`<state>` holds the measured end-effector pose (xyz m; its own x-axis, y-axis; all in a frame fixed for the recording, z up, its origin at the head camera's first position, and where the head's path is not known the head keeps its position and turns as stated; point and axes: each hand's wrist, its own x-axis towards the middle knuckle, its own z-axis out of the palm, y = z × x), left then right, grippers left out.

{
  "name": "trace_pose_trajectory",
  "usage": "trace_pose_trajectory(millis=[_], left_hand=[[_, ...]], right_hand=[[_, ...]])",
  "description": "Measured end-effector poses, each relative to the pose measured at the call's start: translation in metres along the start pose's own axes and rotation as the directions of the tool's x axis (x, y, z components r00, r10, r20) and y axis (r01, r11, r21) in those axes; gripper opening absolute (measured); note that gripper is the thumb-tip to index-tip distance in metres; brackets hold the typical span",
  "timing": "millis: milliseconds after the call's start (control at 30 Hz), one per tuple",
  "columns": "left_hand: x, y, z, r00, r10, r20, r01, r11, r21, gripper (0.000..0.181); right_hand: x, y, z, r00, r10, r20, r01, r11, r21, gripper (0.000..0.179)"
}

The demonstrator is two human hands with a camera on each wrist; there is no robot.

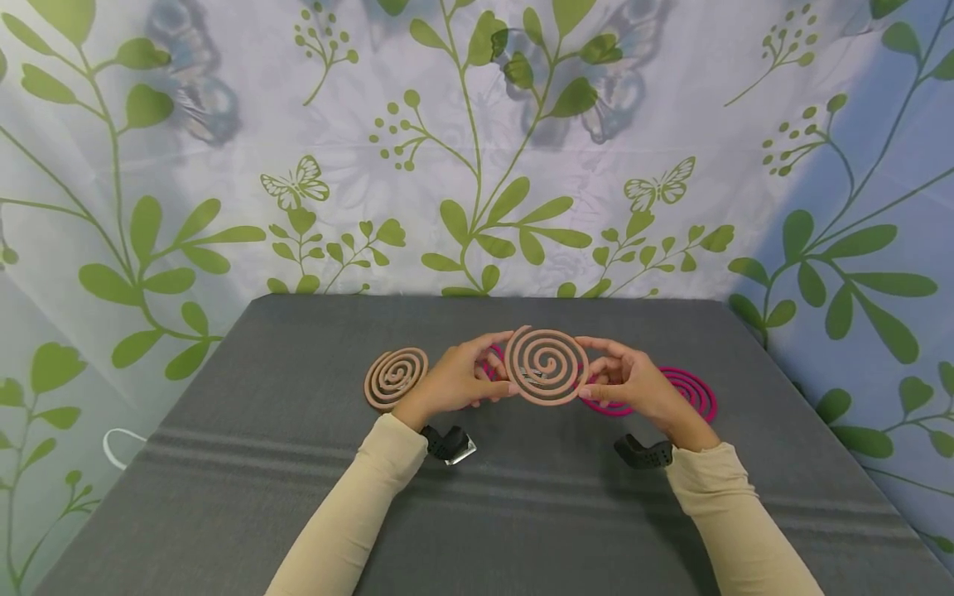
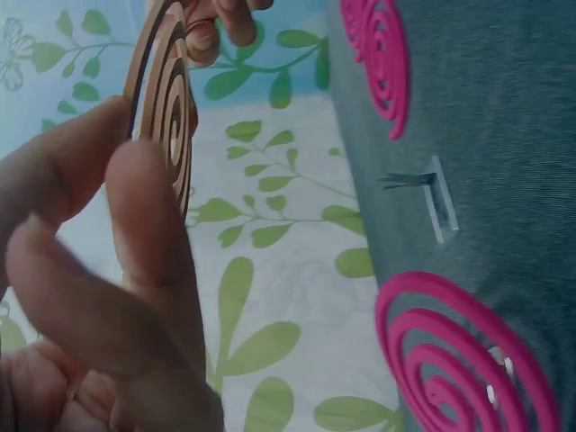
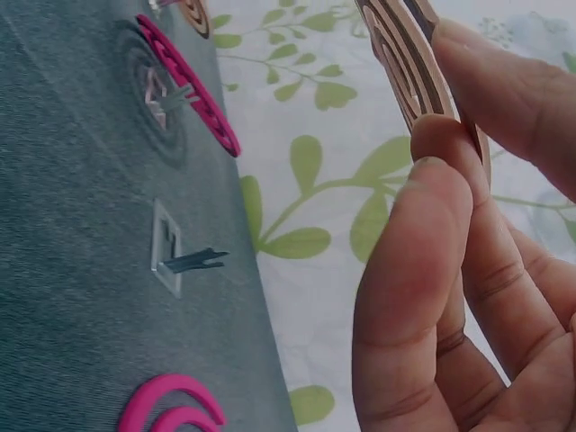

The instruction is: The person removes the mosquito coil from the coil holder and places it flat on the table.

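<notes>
A brown mosquito coil (image 1: 546,367) is held up above the table, its flat spiral face toward the head camera. My left hand (image 1: 464,374) pinches its left rim between thumb and fingers, while my right hand (image 1: 632,382) pinches the right rim. Both wrist views show the coil (image 2: 162,94) (image 3: 409,67) nearly edge-on, with fingertips on its rim. A second brown coil (image 1: 373,389) lies left of my left hand. Behind my hands are a partly hidden pink coil (image 1: 614,410) and another pink coil (image 1: 706,406) farther right.
A small metal coil stand (image 2: 441,202) with an upright prong is on the grey table (image 1: 246,463); the right wrist view shows such a stand (image 3: 166,261) too. One pink coil (image 3: 198,94) is tilted near another stand. Patterned cloth (image 1: 350,190) hangs behind the table.
</notes>
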<state>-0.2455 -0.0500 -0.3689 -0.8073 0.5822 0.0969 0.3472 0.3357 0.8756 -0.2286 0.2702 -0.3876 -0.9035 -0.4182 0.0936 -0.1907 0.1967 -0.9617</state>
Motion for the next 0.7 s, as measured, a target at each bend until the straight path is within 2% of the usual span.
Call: trace_pose_trajectory(millis=[300,700], left_hand=[[-0.010,-0.006,0.004,1.000,-0.024,-0.020,0.024,0.999,0.040,0.077],[-0.022,-0.015,0.010,0.998,-0.060,0.024,0.058,0.996,0.065,0.077]], right_hand=[[-0.002,0.007,0.007,0.999,-0.010,0.050,0.009,1.000,0.017,0.077],[-0.005,0.020,0.013,0.994,-0.011,0.113,0.006,0.999,0.046,0.080]])
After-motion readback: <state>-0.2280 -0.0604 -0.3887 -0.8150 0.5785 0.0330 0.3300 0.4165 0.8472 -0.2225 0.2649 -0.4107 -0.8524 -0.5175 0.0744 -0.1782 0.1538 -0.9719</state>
